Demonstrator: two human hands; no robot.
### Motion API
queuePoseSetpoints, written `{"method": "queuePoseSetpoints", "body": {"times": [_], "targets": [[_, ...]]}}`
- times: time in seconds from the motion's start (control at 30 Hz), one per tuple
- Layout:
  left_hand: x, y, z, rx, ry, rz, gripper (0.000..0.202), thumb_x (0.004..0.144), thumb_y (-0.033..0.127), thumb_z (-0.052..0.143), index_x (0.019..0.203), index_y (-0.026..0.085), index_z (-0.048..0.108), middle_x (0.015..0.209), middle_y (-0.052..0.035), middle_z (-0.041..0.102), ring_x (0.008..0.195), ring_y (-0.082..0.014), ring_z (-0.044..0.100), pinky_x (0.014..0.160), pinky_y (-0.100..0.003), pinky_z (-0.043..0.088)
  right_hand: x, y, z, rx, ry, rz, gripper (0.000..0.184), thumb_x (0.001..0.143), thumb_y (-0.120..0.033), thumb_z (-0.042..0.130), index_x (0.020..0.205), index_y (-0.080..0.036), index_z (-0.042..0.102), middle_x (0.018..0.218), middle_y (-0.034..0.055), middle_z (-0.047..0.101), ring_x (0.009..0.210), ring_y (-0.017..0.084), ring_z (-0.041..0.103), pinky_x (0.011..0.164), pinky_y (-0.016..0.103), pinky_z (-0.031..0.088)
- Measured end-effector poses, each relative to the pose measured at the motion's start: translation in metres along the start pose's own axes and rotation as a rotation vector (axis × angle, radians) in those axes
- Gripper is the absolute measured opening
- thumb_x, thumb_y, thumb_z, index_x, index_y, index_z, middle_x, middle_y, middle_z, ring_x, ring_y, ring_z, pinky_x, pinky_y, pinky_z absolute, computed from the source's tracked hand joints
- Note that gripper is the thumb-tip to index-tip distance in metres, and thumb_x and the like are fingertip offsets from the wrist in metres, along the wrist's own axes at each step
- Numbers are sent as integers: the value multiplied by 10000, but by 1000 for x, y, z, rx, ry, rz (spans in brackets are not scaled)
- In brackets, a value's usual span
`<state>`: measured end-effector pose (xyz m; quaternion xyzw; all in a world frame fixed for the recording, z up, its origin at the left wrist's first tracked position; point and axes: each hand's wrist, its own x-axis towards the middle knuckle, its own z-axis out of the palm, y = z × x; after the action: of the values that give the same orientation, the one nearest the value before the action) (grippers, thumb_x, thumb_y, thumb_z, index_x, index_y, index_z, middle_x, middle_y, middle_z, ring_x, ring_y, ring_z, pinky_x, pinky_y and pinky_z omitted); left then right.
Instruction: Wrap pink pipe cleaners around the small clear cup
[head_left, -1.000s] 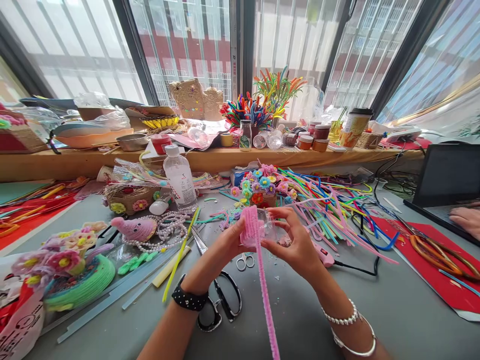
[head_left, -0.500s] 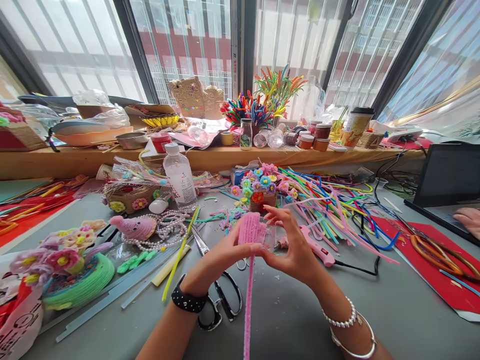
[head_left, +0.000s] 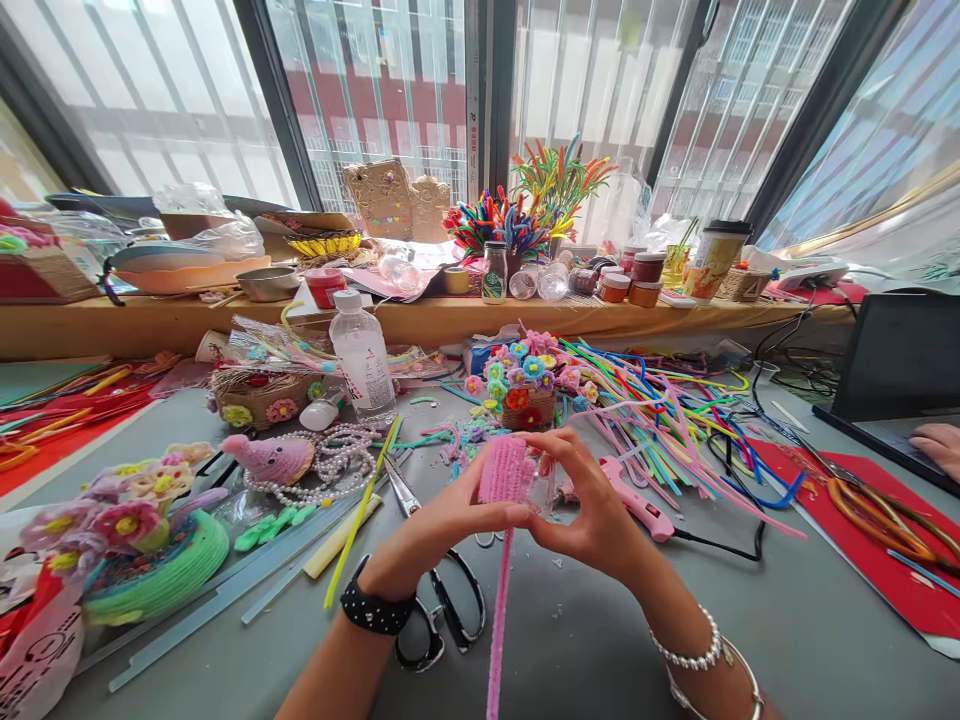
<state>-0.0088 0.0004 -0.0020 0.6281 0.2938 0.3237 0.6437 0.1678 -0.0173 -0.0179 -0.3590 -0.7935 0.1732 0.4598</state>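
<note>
Both my hands hold one small piece above the table: a block of pink pipe cleaner [head_left: 504,470] in close rows around what looks like a clear plastic container [head_left: 541,490]. A loose pink pipe cleaner tail [head_left: 499,620] hangs from it toward me. My left hand [head_left: 442,525] grips the pink side, thumb across its lower edge. Curved around the right side, my right hand [head_left: 589,505] has its fingertips on the top edge and its thumb at the bottom. Black-handled scissors [head_left: 450,610] lie below my left wrist, partly hidden by that hand.
A pink glue gun [head_left: 637,505] with a black cord lies right of my hands. Behind are a flower box [head_left: 529,405] and many loose pipe cleaners [head_left: 660,420]. A water bottle [head_left: 364,360] stands at left. Another person's hand [head_left: 937,440] rests on a laptop [head_left: 900,370].
My right fingers have come down from above and closed onto the top edge of the pink piece. My left hand keeps its grip, and the view has shifted slightly.
</note>
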Motion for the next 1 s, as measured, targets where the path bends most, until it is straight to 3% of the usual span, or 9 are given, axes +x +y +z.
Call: {"method": "queuePoseSetpoints", "body": {"times": [0.5,0.83,1.0], "targets": [[2,-5,-1,22,19,-7,721,674,372,693,1299,196,381,1350,-92,437,1258,-290,364,1037,-397,269,0,4,2,22,-4,-18,599,686,-158,634,1229,-285,413,1142,64,503,1012,218,516,858,357,461],[2,-11,-5,38,15,9,640,703,349,675,1279,237,419,1324,-67,464,1251,-279,373,1025,-406,290,0,5,2,2,11,-12,567,687,-177,631,1209,-285,438,1087,56,527,944,211,539,820,358,481],[8,-17,1,-252,57,-61,525,736,400,598,1221,249,466,1176,-76,559,1050,-283,536,843,-425,438,0,5,4,-14,12,-8,591,685,-132,624,1220,-284,423,1137,60,539,1028,224,527,873,373,459]]}}
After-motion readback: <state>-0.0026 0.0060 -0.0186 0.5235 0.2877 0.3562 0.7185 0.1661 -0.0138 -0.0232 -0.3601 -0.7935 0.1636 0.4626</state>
